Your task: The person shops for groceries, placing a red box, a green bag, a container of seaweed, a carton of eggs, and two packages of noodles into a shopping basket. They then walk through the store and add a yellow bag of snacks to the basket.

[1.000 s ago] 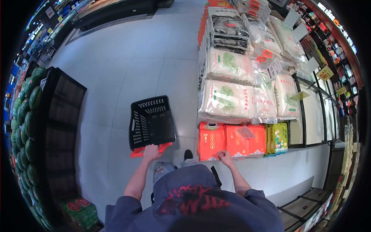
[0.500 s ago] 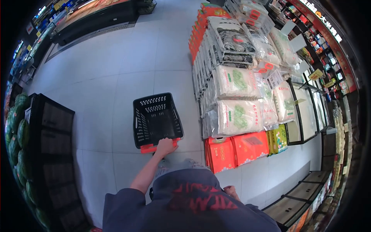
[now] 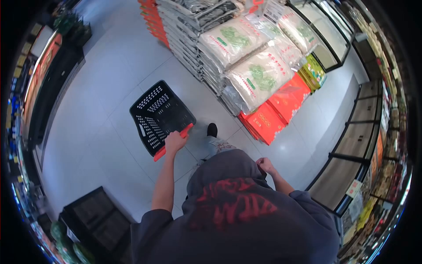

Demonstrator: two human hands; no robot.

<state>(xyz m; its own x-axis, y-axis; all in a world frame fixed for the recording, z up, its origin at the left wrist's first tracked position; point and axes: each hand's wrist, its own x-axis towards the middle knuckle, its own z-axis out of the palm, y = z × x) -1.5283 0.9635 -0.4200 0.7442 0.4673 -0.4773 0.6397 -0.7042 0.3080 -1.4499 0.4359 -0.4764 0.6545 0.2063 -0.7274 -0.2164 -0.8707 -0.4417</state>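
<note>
My left hand (image 3: pixel 176 141) is wrapped round the red handle (image 3: pixel 160 153) of a black shopping basket (image 3: pixel 169 115) with perforated walls. Nothing shows inside the basket, which is in front of me over the grey floor. At my right side, by the shirt's hem, my right hand (image 3: pixel 265 165) has its fingers curled; whatever it may hold is too small to make out. Ahead to the right rises a tall stack of white bags (image 3: pixel 259 78) with green prints. Red packages (image 3: pixel 267 123) lie at its foot.
Black-framed display units (image 3: pixel 347 154) curve along the right. A dark stand (image 3: pixel 99 222) with watermelons (image 3: pixel 66 246) is at the lower left, and a long display case (image 3: pixel 48 88) at the upper left. One of my shoes (image 3: pixel 212 130) shows beside the basket.
The view has turned, and the bag stack now sits higher and further left. The basket has tilted in view, still in my left hand. More of my right forearm and one shoe have come into sight.
</note>
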